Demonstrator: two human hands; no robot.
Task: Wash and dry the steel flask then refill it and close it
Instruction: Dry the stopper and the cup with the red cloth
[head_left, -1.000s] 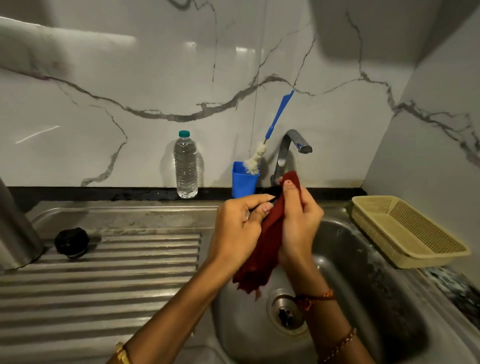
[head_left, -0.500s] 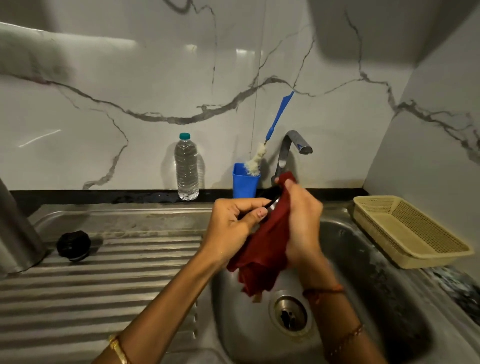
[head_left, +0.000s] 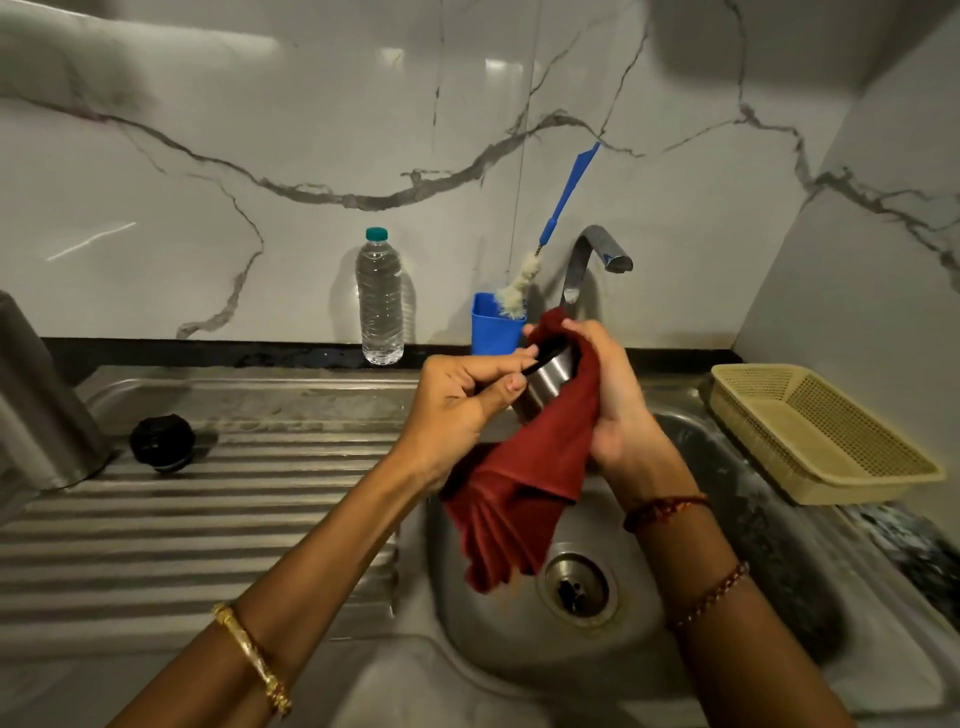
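Over the sink basin (head_left: 779, 597), two hands hold a steel flask (head_left: 548, 376), tilted with its dark-rimmed mouth toward eleven o'clock and its base toward five. The left hand (head_left: 457, 405), at nine o'clock of the flask, pinches the rim. The right hand (head_left: 608, 405), at three o'clock, wraps a red cloth (head_left: 519, 499) around the body. The black cap (head_left: 162, 442) lies well apart, far toward nine o'clock, so the left hand seems nearer for fetching it.

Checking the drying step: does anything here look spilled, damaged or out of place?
Nothing stands out. Both hands, left hand and right hand, hold the steel cup in the red cloth above the sink.
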